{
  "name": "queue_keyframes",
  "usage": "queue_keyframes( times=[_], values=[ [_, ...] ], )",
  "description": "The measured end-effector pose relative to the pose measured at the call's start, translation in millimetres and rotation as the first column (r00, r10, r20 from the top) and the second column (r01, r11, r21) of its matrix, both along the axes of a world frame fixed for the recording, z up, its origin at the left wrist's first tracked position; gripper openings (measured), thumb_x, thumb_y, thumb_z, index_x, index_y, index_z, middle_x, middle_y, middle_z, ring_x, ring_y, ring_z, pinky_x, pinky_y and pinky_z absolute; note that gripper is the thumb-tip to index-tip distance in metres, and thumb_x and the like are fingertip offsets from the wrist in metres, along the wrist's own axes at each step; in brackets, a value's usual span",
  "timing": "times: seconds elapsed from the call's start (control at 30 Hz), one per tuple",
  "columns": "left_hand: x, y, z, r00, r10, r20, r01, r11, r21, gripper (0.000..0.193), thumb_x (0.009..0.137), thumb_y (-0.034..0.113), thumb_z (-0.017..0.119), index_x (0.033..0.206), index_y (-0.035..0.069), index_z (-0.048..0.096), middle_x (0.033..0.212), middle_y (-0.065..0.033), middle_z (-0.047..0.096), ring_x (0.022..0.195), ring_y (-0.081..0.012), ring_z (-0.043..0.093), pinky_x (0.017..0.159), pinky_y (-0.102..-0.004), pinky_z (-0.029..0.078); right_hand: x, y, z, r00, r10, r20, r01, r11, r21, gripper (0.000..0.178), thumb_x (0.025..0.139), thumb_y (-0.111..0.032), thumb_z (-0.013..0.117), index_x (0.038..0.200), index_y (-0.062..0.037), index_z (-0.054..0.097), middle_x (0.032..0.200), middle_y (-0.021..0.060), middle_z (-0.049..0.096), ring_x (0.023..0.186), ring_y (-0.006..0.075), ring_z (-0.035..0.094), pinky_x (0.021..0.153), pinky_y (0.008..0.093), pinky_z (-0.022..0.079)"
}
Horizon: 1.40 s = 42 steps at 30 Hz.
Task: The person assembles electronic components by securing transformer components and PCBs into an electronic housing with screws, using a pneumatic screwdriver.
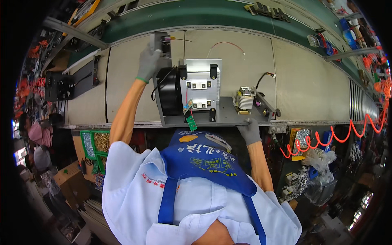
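Blue apron [204,163] nearest; right hand [250,131] fingers grip the grey chassis [228,116] front edge, left hand [149,61] clasps its upright panel [157,41].

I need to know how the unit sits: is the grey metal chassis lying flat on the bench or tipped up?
Flat: the grey metal chassis rests on the bench edge, the gloved right hand gripping its near rim.

Both hands wear grey knit cloth gloves, the left grip [149,61] and right grip [250,131] alike. The chassis plate [228,116] looks like matt grey painted metal, the heatsink [202,83] is bare brushed aluminium, the fan [168,92] glossy black plastic. The desk [306,85] is smooth, matt beige.
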<state>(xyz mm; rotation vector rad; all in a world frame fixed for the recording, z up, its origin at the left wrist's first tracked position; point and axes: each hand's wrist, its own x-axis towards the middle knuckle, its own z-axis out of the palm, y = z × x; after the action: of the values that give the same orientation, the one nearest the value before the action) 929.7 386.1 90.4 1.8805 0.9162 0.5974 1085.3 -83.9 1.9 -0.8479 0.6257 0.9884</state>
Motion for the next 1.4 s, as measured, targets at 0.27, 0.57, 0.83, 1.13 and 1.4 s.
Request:
queue_keyframes(
  times=[0.27,0.57,0.83,1.13,1.4],
  values=[
    [-33,-77,7,0.968,0.163,0.193,-0.219,0.923,0.316,0.038,0.095,0.018,0.054,0.127,-0.002,0.052,0.107,-0.0147,0.066,0.094,-0.0198,0.065,0.086,-0.0311,0.049,16,37,-126,0.993,-0.119,-0.007,0.119,0.991,0.056,0.028,0.089,-0.002,0.055,0.116,0.0037,0.053,0.115,0.0145,0.06,0.105,0.0245,0.061,0.086,0.0382,0.053],
    [-48,-145,-61,0.797,0.517,0.313,-0.512,0.853,-0.105,0.041,0.093,0.021,0.063,0.123,-0.005,0.055,0.112,-0.0137,0.065,0.103,-0.0221,0.061,0.089,-0.0331,0.047,26,24,-48,0.891,0.348,0.29,-0.322,0.937,-0.136,0.044,0.093,-0.009,0.046,0.134,0.0058,0.045,0.124,0.02,0.056,0.109,0.0297,0.061,0.095,0.0358,0.051],
    [-65,-179,-137,0.888,0.421,-0.187,-0.456,0.751,-0.477,0.077,0.091,0.066,0.045,0.138,0.005,0.045,0.123,-0.0194,0.06,0.102,-0.029,0.062,0.081,-0.0398,0.05,1,-77,-88,0.886,0.41,0.215,-0.337,0.89,-0.309,0.042,0.089,-0.01,0.047,0.128,0.0051,0.05,0.113,0.0194,0.062,0.09,0.0241,0.065,0.073,0.0306,0.056],
    [-82,-231,-208,0.9,0.323,-0.293,-0.434,0.725,-0.535,0.062,0.094,0.048,0.052,0.132,-0.001,0.049,0.108,-0.0157,0.066,0.075,-0.0231,0.064,0.068,-0.0352,0.051,-30,-181,-117,0.947,0.307,0.092,-0.252,0.891,-0.378,0.029,0.09,-0.004,0.049,0.116,0.0042,0.057,0.093,0.0173,0.065,0.069,0.02,0.064,0.056,0.0277,0.053],
    [-39,-291,-238,0.852,-0.319,-0.416,0.024,0.816,-0.578,0.042,0.091,0.034,0.055,0.11,-0.002,0.064,0.081,-0.0112,0.068,0.066,-0.0183,0.064,0.06,-0.0317,0.05,-51,-245,-138,0.98,0.083,0.181,0.018,0.869,-0.495,0.027,0.089,-0.008,0.055,0.114,0.0019,0.057,0.093,0.015,0.063,0.065,0.0198,0.063,0.05,0.0289,0.049]
  ],
)
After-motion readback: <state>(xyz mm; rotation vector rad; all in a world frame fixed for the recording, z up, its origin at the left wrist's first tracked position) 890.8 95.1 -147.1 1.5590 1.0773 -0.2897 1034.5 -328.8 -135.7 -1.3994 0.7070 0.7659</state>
